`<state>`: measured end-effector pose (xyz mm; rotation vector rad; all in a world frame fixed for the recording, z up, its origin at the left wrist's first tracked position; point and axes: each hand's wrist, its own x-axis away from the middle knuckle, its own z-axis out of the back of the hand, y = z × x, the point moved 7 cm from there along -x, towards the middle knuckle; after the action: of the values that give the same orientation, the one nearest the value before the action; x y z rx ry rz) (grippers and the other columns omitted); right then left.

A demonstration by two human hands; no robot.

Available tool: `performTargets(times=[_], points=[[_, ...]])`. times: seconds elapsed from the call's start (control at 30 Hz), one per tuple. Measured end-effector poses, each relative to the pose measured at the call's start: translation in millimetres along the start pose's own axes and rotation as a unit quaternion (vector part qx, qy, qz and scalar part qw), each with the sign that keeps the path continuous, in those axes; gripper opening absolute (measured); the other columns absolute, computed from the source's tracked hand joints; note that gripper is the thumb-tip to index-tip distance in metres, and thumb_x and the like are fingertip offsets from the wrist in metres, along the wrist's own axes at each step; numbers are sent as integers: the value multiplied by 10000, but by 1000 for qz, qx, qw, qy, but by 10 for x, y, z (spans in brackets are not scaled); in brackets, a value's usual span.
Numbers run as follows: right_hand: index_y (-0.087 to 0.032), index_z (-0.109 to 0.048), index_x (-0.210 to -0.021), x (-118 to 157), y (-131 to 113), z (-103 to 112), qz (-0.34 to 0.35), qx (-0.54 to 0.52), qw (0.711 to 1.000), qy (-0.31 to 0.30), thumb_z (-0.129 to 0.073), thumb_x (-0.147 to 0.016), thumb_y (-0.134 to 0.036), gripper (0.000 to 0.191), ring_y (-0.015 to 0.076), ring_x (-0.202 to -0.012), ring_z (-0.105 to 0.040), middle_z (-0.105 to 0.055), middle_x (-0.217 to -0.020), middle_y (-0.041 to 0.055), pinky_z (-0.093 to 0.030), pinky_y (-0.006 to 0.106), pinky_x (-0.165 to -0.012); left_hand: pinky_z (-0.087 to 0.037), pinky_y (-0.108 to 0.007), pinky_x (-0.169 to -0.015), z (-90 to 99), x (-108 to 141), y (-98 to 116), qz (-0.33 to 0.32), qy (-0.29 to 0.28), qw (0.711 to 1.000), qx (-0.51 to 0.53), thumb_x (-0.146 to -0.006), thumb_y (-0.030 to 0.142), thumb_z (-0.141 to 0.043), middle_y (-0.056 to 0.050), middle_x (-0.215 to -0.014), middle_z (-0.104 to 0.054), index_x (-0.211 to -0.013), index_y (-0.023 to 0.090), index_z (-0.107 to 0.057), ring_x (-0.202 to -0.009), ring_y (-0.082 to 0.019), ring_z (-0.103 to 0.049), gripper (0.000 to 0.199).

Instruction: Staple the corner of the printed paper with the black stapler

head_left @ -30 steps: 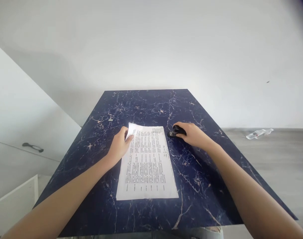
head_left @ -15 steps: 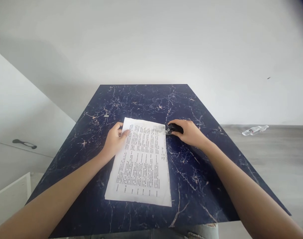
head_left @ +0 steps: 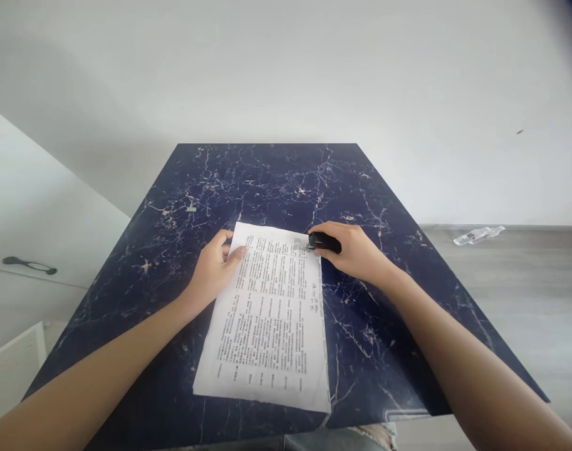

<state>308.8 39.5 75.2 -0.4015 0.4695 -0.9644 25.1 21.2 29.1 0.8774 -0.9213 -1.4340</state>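
Observation:
Printed paper sheets (head_left: 267, 319), seemingly a thin stack, are held over the dark marbled table. My left hand (head_left: 217, 260) pinches their upper left edge, thumb on top and fingers underneath. A black stapler (head_left: 326, 242) is gripped in my right hand (head_left: 356, 250), fingers above and thumb below. Its front end overlaps the upper right corner of the paper. Whether its jaws are pressed together I cannot make out. Handwriting shows along the paper's right side.
The dark blue marbled table (head_left: 267, 181) reaches back to a pale wall (head_left: 286, 75). A small light piece (head_left: 190, 209) lies on its far left. To the left is a white cabinet front with a dark handle (head_left: 29, 265). Clear plastic packaging (head_left: 478, 235) lies on the floor at right.
The stapler has moved from beside the paper's right edge onto its upper right corner. My left hand keeps its hold. The camera view has shifted slightly.

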Motion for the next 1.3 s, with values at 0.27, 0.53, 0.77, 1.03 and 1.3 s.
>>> performTargets(times=[0.27,0.53,0.77,1.03,1.3], points=[[-259,-684,-1251,-6,-9,-59,-2,10,1000,-2,-581,-930,-174,348,255,-1087,-704,-748,-1209,48,-549,415,-942,-595,-304,-597,-85,101,-2,23,-2,999,23,-952,392,-666,-43,-878,-789,-1109,225,-597,-734,-228,-768,239],[-263,-677,-1241,17,-43,-124,-14,35,999,-3,-557,-933,-205,336,266,-1066,-697,-747,-1179,52,-521,448,-953,-560,-281,-560,-68,116,10,34,22,999,9,-943,391,-678,-29,-829,-782,-1075,224,-592,-699,-224,-755,230],[-251,-636,-1384,15,-97,-112,4,32,999,-21,-551,-1031,-395,390,287,-1127,-686,-732,-1258,80,-522,459,-973,-540,-266,-552,-76,156,51,28,27,999,-6,-943,382,-669,-29,-831,-786,-1080,213,-610,-677,-208,-744,225],[-218,-654,-1370,33,-99,-129,-9,84,996,12,-422,-1091,-417,414,303,-1009,-702,-757,-1131,106,-516,467,-861,-547,-284,-580,-80,188,101,40,25,999,-10,-953,362,-657,-34,-908,-806,-1095,238,-608,-714,-209,-758,194],[-209,-655,-1374,34,-161,-160,-7,126,992,21,-424,-1090,-392,409,288,-931,-688,-752,-1071,95,-495,447,-827,-520,-279,-562,-86,199,98,36,32,999,-17,-954,313,-643,-26,-873,-801,-1084,226,-612,-676,-194,-741,160]])
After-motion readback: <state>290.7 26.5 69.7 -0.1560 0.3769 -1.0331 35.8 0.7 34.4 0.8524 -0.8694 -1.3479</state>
